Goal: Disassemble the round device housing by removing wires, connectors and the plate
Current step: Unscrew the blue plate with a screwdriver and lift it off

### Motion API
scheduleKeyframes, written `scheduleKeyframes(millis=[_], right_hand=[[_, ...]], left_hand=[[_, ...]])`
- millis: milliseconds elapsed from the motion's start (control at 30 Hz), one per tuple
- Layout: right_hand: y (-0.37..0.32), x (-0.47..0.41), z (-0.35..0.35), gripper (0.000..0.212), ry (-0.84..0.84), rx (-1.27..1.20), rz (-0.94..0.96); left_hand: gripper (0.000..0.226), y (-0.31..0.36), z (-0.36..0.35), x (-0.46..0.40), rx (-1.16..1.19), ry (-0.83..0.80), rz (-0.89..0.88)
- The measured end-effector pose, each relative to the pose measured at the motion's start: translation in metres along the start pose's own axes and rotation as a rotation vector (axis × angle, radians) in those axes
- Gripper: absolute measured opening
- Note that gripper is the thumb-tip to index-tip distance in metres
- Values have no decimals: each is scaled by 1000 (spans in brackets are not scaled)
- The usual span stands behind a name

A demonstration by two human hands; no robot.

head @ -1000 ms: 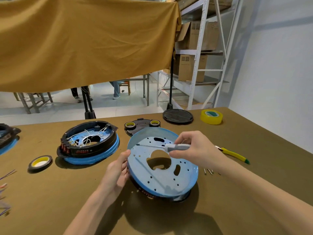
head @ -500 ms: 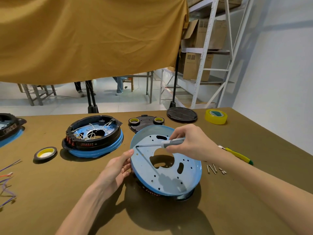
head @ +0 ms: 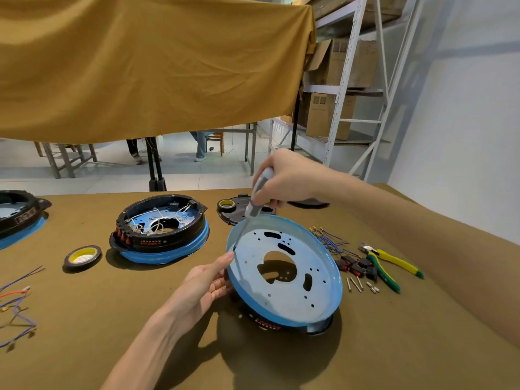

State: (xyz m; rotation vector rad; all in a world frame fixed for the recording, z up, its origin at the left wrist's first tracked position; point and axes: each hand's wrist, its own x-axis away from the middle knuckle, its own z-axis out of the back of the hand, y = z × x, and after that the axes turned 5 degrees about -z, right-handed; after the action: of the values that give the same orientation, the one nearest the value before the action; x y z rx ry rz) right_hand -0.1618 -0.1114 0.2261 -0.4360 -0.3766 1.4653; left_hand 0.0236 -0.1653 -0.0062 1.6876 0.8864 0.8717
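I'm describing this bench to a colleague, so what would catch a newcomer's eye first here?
Front and centre, the tilted blue plate stands out, steadied at its left rim by the left hand while the right hand works a grey screwdriver down at that rim. Behind it to the left sits a second housing full of white wires, and a big mustard cloth hangs overhead.

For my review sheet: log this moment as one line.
left hand: steadies blue plate rim | right hand: grips screwdriver, tip at inner rim | plate: tilted on black housing
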Motion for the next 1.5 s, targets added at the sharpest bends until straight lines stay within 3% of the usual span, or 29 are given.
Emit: scheduleKeyframes(millis=[100,167,233,300,467,667,733,800,867,1000,1100,1267,1367,1433,1500], right_hand=[[-9,-13,-14,23,55,137,11],[-11,-19,-24,40,77,271,13],[-10,-23,-32,51,162,400,42],[-9,-26,-35,46,185,435,73],[-10,-23,-30,29,40,348,79],[-13,-19,-12,29,-115,365,74],[-13,-18,-13,37,-71,431,61],[-9,-17,-17,56,84,558,72],[-6,-17,-22,53,149,610,109],[-8,-10,-14,25,-94,428,170],[-10,-6,-6,45,-193,378,161],[-3,-7,-20,54,110,704,156],[-1,-6,-16,31,-37,511,200],[-4,-2,-7,44,-191,386,213],[-3,0,-5,51,-233,368,225]], left_hand=[[104,-4,-3,4,-2,-19,85],[105,-7,-9,8,-3,-51,145],[91,-8,-16,13,-18,-79,182],[80,-6,-21,14,-33,-45,218],[76,-5,-23,12,-139,-18,236],[88,-5,-22,10,-168,-1,239],[90,-6,-21,10,-178,-7,241],[93,-7,-20,10,-186,-9,242],[100,-8,-20,9,-204,-4,238],[98,-10,-17,8,-209,-7,220],[99,-9,-17,9,-194,-7,222],[100,-8,-19,10,-196,-2,215],[98,-8,-19,9,-206,2,218],[96,-8,-18,8,-203,-8,219],[97,-9,-18,8,-200,-10,222]])
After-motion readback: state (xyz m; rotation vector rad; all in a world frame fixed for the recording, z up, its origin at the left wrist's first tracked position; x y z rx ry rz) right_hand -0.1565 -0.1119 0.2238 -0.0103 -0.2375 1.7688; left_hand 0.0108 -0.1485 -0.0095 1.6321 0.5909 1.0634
